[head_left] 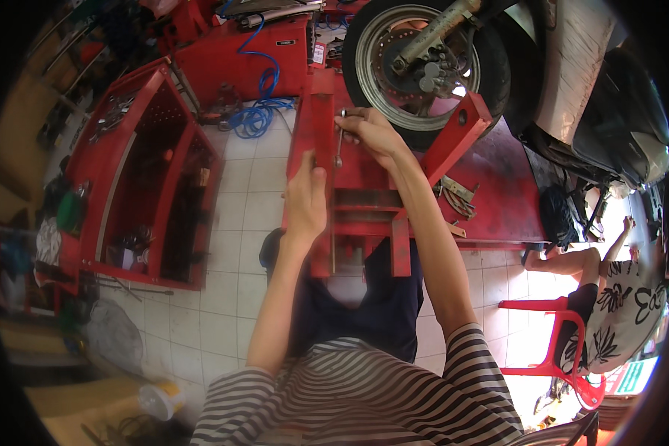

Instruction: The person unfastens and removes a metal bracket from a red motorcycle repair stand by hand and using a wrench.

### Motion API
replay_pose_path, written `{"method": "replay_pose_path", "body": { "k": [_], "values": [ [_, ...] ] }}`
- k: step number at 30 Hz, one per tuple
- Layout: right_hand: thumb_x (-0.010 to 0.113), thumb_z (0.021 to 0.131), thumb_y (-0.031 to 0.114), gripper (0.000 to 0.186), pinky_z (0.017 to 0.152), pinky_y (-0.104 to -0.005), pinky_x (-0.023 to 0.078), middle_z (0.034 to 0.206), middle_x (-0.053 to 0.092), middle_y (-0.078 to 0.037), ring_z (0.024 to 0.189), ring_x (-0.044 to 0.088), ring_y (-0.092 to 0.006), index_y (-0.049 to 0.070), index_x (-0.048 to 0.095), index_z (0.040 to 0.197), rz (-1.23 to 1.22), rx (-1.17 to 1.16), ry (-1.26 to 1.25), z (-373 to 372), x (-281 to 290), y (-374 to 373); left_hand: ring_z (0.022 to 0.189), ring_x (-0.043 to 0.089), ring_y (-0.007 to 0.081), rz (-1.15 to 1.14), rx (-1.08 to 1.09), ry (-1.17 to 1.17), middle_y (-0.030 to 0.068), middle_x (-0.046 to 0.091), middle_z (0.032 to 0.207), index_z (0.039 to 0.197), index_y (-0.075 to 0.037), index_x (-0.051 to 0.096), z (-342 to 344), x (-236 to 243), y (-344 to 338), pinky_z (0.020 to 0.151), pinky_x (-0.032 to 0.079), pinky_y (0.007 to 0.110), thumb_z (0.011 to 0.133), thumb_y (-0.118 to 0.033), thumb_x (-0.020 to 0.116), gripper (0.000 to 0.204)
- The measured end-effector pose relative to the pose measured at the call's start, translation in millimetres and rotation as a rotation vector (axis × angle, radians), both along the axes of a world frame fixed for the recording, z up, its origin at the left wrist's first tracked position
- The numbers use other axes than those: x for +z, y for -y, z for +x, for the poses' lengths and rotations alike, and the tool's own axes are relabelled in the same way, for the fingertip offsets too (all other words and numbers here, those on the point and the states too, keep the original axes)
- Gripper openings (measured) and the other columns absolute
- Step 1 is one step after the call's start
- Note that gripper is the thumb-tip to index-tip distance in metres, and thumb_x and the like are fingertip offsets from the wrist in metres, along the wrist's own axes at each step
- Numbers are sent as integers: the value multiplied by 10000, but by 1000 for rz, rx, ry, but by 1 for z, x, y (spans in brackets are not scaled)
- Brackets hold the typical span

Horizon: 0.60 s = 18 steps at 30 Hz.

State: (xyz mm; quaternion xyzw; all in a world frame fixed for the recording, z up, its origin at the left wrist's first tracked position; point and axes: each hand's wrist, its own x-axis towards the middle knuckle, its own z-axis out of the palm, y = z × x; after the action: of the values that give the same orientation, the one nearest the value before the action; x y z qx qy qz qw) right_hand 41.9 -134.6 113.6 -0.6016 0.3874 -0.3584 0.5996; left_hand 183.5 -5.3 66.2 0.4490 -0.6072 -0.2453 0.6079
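Holding wrench point(339, 140) in right hand point(372, 132), fingers closed round upper end; wrench hangs upright against red stand point(314, 126) just below wheel point(424, 63). Left hand point(305, 201) rests on stand lower down; blurred, so we cannot tell its grip. We judge: brace stand with left hand, seat wrench squarely, turn in short strokes.

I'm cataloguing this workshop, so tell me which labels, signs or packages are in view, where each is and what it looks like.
Small label: on the red cabinet front, top centre; dark rectangle.
Tag: right of that cabinet, beside the wheel; white and red, upright.
Sign: lower right, behind the red plastic chair; green and white panel.
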Motion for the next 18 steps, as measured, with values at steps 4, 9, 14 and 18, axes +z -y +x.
{"method": "replay_pose_path", "body": {
  "k": [4,9,14,18],
  "values": [
    [637,932,100,404,645,-251,431,827,616,-55,694,553,-111,-107,477,1240,-169,-183,34,6,27,-6,1000,618,452,23,-15,24,224,663,1041,1263,-6,509,4,2,4,836,461,460,1058,-466,278,554],
    [578,949,29,377,709,-292,493,853,621,-107,745,634,-176,-55,433,1287,-595,-265,-49,18,47,-25,1022,601,475,91,-20,25,254,651,1059,1273,-4,498,5,2,3,854,451,478,1060,-436,284,527],
    [544,944,-39,331,675,-300,490,860,614,-144,699,623,-219,-15,436,1256,-870,-462,-131,31,55,-71,1025,578,507,82,46,70,281,641,1063,1276,-7,497,5,0,3,842,444,506,1060,-399,299,489],
    [544,936,-67,344,657,-275,473,885,603,-130,691,579,-179,8,421,1249,-968,-522,-70,39,43,-111,973,595,500,118,34,81,266,653,1029,1278,-21,498,5,3,0,802,451,506,1058,-403,307,480]
  ]
}}
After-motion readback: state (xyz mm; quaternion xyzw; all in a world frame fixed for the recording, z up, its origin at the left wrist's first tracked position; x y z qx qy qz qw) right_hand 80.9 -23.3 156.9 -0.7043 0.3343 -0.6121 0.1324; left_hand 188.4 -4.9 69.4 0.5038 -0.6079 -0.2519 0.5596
